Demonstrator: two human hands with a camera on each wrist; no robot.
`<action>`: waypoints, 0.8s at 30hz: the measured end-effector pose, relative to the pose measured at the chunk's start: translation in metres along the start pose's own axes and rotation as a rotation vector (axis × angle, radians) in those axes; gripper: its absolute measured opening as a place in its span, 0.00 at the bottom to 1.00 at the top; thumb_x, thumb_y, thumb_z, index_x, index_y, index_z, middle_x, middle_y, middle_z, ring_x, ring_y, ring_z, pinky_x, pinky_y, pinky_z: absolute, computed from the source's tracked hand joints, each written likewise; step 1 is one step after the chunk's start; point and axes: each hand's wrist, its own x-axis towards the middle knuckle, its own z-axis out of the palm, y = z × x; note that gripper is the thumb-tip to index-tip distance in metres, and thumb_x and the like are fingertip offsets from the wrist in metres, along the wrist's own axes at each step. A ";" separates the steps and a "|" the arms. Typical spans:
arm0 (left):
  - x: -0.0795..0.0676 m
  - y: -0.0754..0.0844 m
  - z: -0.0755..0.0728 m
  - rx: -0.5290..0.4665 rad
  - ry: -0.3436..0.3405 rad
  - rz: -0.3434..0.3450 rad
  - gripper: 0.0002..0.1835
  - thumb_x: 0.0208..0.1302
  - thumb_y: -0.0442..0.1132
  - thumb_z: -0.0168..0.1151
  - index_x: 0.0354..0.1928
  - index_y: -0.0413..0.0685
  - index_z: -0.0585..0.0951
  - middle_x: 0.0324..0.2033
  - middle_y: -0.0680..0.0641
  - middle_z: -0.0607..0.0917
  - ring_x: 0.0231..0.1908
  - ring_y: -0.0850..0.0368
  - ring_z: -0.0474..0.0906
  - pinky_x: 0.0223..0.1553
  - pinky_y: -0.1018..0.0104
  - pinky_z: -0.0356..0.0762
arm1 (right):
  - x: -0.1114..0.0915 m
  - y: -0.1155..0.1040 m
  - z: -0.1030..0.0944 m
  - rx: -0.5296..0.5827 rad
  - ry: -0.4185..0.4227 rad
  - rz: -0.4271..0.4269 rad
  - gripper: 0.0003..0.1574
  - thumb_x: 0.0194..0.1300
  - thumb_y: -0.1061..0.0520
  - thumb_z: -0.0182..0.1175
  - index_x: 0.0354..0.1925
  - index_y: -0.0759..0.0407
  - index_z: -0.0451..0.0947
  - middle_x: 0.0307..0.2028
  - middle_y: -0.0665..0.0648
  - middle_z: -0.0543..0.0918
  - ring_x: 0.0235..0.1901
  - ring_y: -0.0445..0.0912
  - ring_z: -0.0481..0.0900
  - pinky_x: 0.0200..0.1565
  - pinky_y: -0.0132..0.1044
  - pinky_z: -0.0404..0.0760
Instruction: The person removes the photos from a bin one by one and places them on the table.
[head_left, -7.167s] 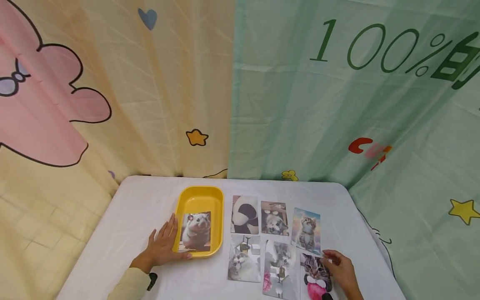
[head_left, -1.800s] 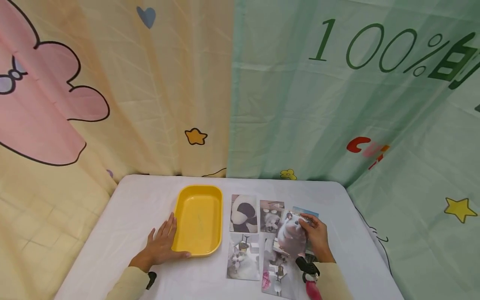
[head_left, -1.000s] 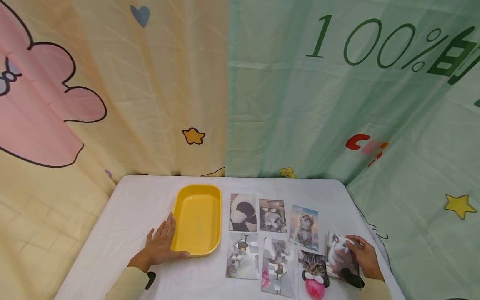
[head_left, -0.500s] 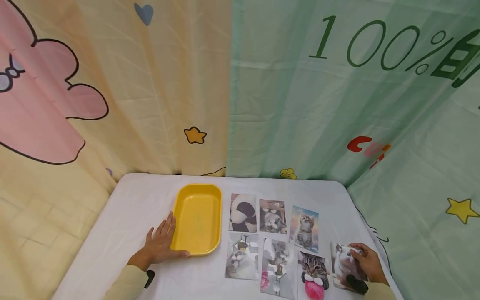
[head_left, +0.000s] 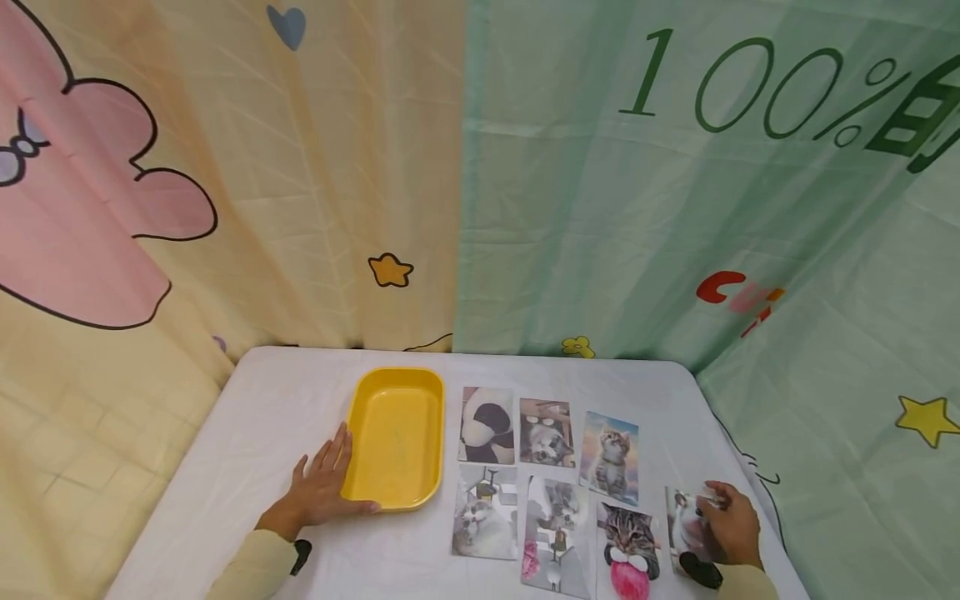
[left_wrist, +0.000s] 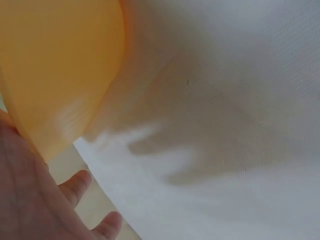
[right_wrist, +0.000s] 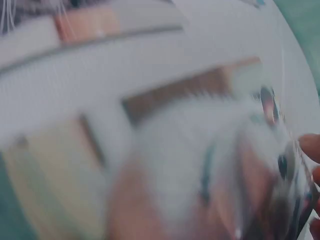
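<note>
My left hand (head_left: 317,492) lies with straight fingers along the near left side of a yellow tray (head_left: 437,454), its thumb by the near rim. In the left wrist view, the tray's yellow wall (left_wrist: 60,60) rises beside the hand (left_wrist: 30,195). Over at the right, my right hand (head_left: 733,525) holds a hamster picture card (head_left: 684,523) by its right edge, low at the table and covering part of it. The right wrist view shows this card (right_wrist: 185,150) close up and blurred, with fingertips (right_wrist: 311,147) at its edge. To its left lies a card of a tabby cat with a pink bow (head_left: 628,542).
More picture cards lie in two rows between tray and right hand: a panda-like plush card (head_left: 486,425), a grey cat card (head_left: 546,433), a kitten card (head_left: 611,458) and two white cat cards (head_left: 484,512). A white cloth (head_left: 277,400) covers the table; curtains (head_left: 375,167) hang behind.
The hamster card has gone from the tray to the table's right side, carried by my right hand over the other cards and lowered beside the tabby card. My left hand has stayed put.
</note>
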 end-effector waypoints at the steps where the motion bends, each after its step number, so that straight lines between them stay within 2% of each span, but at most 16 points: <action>1: 0.000 0.000 0.001 0.002 0.003 -0.004 0.73 0.43 0.73 0.66 0.73 0.32 0.38 0.75 0.37 0.34 0.70 0.31 0.42 0.63 0.28 0.34 | -0.001 -0.003 0.001 -0.009 0.019 -0.015 0.25 0.62 0.61 0.58 0.56 0.72 0.70 0.53 0.77 0.72 0.52 0.70 0.69 0.53 0.64 0.64; 5: 0.001 -0.002 0.002 0.018 0.019 -0.015 0.73 0.41 0.74 0.66 0.73 0.31 0.40 0.75 0.36 0.37 0.70 0.32 0.43 0.63 0.28 0.35 | -0.007 -0.021 0.007 -0.016 0.101 -0.070 0.24 0.63 0.60 0.57 0.55 0.71 0.71 0.56 0.79 0.69 0.56 0.75 0.62 0.54 0.69 0.54; 11: -0.001 0.002 0.000 -0.001 0.045 -0.010 0.73 0.40 0.71 0.69 0.73 0.29 0.42 0.74 0.35 0.39 0.69 0.30 0.46 0.62 0.28 0.38 | -0.016 -0.060 0.022 0.061 0.116 -0.238 0.23 0.64 0.61 0.59 0.54 0.72 0.72 0.57 0.78 0.67 0.57 0.74 0.60 0.54 0.72 0.50; 14: -0.001 0.006 -0.003 -0.042 0.054 -0.001 0.73 0.39 0.68 0.72 0.72 0.28 0.43 0.74 0.34 0.40 0.69 0.30 0.45 0.62 0.28 0.38 | -0.018 -0.081 0.030 0.052 0.098 -0.308 0.23 0.63 0.60 0.61 0.54 0.70 0.73 0.58 0.76 0.69 0.57 0.72 0.62 0.53 0.71 0.52; 17: 0.000 0.008 -0.003 -0.072 0.060 -0.001 0.73 0.38 0.66 0.74 0.72 0.27 0.43 0.74 0.34 0.39 0.69 0.30 0.42 0.63 0.29 0.37 | -0.020 -0.100 0.036 0.023 0.045 -0.351 0.25 0.63 0.58 0.62 0.56 0.68 0.73 0.60 0.75 0.67 0.59 0.71 0.62 0.55 0.71 0.53; 22: 0.004 0.009 0.001 -0.113 0.049 -0.037 0.71 0.42 0.66 0.72 0.73 0.29 0.41 0.74 0.33 0.35 0.70 0.31 0.36 0.63 0.31 0.29 | -0.026 -0.131 0.044 -0.043 -0.051 -0.404 0.30 0.64 0.54 0.62 0.60 0.67 0.71 0.66 0.76 0.60 0.65 0.72 0.53 0.58 0.72 0.49; 24: 0.005 0.012 0.001 -0.119 0.067 -0.043 0.68 0.47 0.66 0.68 0.73 0.30 0.41 0.73 0.33 0.34 0.70 0.31 0.34 0.63 0.31 0.25 | -0.029 -0.143 0.047 -0.069 -0.077 -0.424 0.32 0.64 0.53 0.62 0.62 0.66 0.69 0.67 0.77 0.57 0.67 0.73 0.49 0.58 0.73 0.48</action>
